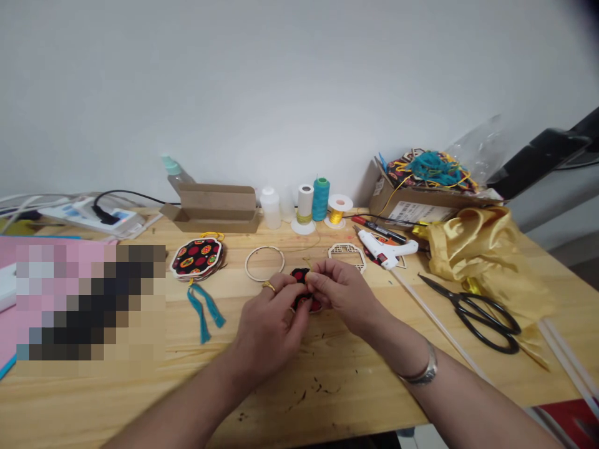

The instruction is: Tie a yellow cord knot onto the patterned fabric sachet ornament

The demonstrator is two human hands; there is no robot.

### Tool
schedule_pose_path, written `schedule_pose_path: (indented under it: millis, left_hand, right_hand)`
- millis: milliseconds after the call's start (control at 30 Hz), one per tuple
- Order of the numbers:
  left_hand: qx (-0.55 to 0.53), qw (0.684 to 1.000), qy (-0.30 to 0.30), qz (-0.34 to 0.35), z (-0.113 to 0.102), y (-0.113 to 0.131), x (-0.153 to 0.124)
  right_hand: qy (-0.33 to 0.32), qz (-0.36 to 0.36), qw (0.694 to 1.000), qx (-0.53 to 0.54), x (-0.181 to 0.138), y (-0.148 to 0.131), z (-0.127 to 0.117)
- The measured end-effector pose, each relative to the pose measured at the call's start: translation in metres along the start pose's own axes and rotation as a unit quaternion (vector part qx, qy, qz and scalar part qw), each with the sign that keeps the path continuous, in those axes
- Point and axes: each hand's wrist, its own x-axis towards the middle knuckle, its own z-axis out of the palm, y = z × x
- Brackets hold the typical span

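Low over the table, my left hand (pixel 276 321) is closed on a small black octagonal ornament with red spots (pixel 316 304), holding it by its left and lower edge. My right hand (pixel 344 290) pinches at the upper right of the ornament, where a bit of thin yellow cord (pixel 307 259) shows by the fingertips. Both hands hide most of the piece. Just beyond the left hand lies a pale wooden ring (pixel 264 264); a pale octagonal lattice frame (pixel 347 255) is beyond the right. Farther left is a stack of similar ornaments (pixel 196 257) with a teal tassel (pixel 204 312).
Scissors (pixel 477 315), a white glue gun (pixel 388 248) and gold satin cloth (pixel 477 249) lie on the right. Thread spools (pixel 321 199), a white bottle (pixel 270 209) and an open cardboard box (pixel 218 209) line the back. A filled carton (pixel 421 206) stands back right.
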Motion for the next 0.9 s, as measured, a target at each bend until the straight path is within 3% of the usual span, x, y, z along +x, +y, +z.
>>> schedule_pose_path:
  millis: [67, 167, 333, 433, 733, 900]
  left_hand:
    - [-0.051, 0.997, 0.010, -0.061, -0.004, 0.004, 0.001]
    - [-0.169, 0.970, -0.025, -0.171, -0.007, 0.007, 0.003]
    - [-0.421, 0.852, -0.089, -0.299, -0.006, 0.006, 0.006]
    - [-0.471, 0.818, -0.095, -0.316, -0.004, 0.005, 0.009]
    - [-0.478, 0.803, -0.063, -0.351, 0.002, 0.000, 0.008]
    - [-0.425, 0.835, -0.045, -0.348, 0.001, -0.004, 0.008]
  right_hand:
    - [0.007, -0.003, 1.000, -0.017, 0.000, -0.001, 0.001]
    - [0.013, -0.022, 0.997, -0.067, -0.001, 0.000, 0.000]
    - [0.023, -0.077, 0.983, -0.168, 0.000, 0.007, -0.003]
    - [0.027, -0.100, 0.969, -0.223, 0.000, 0.009, -0.004]
    - [0.028, -0.119, 0.952, -0.279, 0.000, 0.011, -0.006]
    - [0.037, -0.118, 0.958, -0.258, 0.001, 0.009, -0.005]
